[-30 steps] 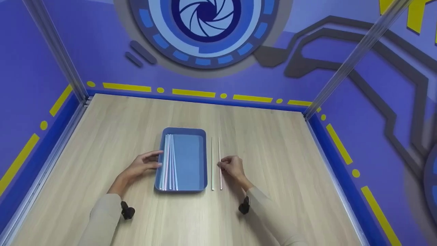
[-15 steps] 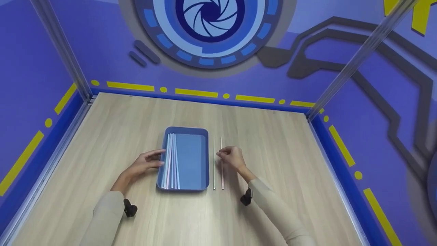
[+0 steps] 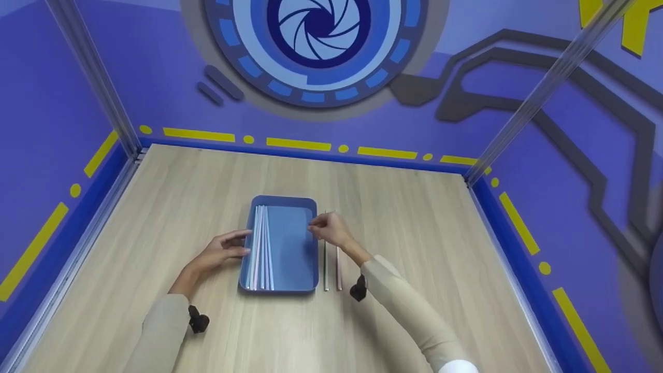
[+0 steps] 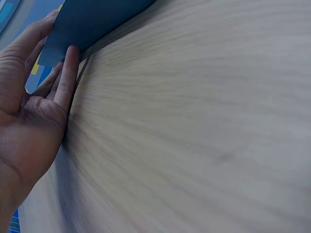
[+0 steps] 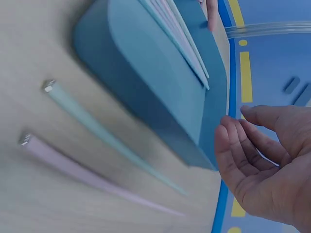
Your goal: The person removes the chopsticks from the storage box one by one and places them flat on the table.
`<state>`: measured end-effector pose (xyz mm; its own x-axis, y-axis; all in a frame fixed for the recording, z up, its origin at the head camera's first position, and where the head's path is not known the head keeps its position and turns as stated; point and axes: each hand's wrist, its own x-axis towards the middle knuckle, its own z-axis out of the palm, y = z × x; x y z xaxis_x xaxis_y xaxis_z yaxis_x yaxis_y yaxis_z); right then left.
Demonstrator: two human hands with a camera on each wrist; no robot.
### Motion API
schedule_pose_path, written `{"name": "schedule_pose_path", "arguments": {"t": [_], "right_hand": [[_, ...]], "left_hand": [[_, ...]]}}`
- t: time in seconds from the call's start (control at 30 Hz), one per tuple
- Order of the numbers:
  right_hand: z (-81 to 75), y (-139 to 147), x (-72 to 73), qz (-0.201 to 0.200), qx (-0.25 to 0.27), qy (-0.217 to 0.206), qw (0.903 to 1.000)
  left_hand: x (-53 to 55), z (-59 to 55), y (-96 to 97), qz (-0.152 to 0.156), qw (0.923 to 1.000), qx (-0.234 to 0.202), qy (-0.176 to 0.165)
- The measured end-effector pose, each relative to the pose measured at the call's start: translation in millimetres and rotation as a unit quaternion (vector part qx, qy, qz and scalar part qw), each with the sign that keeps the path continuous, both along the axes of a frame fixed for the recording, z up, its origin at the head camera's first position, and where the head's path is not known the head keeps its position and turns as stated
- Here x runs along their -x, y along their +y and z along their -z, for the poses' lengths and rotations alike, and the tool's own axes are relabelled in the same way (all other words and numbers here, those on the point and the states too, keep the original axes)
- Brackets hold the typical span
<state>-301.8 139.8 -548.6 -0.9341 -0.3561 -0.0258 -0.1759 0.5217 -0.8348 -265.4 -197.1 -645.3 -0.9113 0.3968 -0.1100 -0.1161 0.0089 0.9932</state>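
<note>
A blue rectangular tray [image 3: 292, 248] sits mid-table, with several pale chopsticks [image 3: 261, 248] lying lengthwise along its left side. My left hand [image 3: 215, 254] touches the tray's left wall with extended fingers; in the left wrist view its fingertips [image 4: 72, 53] rest against the outer wall. Over the tray's right rim hovers my right hand [image 3: 331, 229], its fingers loosely bent and nothing between them. Two silver-ended chopsticks, a pale green one [image 5: 102, 128] and a pink one [image 5: 73, 167], lie roughly parallel on the table right of the tray. My right hand partly hides their far ends in the head view.
The wood-grain table [image 3: 414, 233] is bounded by a blue back wall [image 3: 155, 93] and side walls with yellow markings. Metal posts [image 3: 549, 83] stand at the back corners. Small black wrist cameras [image 3: 198, 320] hang at both sleeves.
My right hand let go of the pink chopstick, lifted, and moved left to the tray's right rim. My left hand stays at the tray's left wall.
</note>
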Motion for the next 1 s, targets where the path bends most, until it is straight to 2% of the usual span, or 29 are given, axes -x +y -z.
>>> {"name": "schedule_pose_path", "arguments": {"t": [0.23,0.43,0.53,0.7,0.83,1.0], "right_hand": [[2.8,-23.5,6.7,-0.041,-0.035,-0.019,0.9984],[15.3,-44.4,7.2,-0.066,-0.075,-0.030,0.9945],[23.1,-53.9,4.6,-0.068,-0.084,-0.038,0.9935],[32.6,-67.5,-0.5,-0.069,-0.062,-0.066,0.9935],[37.6,-76.2,-5.0,-0.067,-0.066,-0.068,0.9932],[45.2,-83.5,-12.4,-0.042,-0.066,-0.071,0.9944]], "left_hand": [[-1.6,-1.2,1.0,0.000,0.9999,0.004,-0.011],[-1.7,-2.6,0.7,-0.003,0.9998,0.004,-0.019],[-1.1,-2.5,0.4,-0.003,0.9998,0.006,-0.019],[0.2,-2.2,0.0,0.002,0.9999,0.016,-0.005],[0.7,-2.3,-0.4,0.003,0.9999,0.011,-0.004],[0.3,-1.4,-0.3,0.007,0.9999,0.012,-0.007]]}}
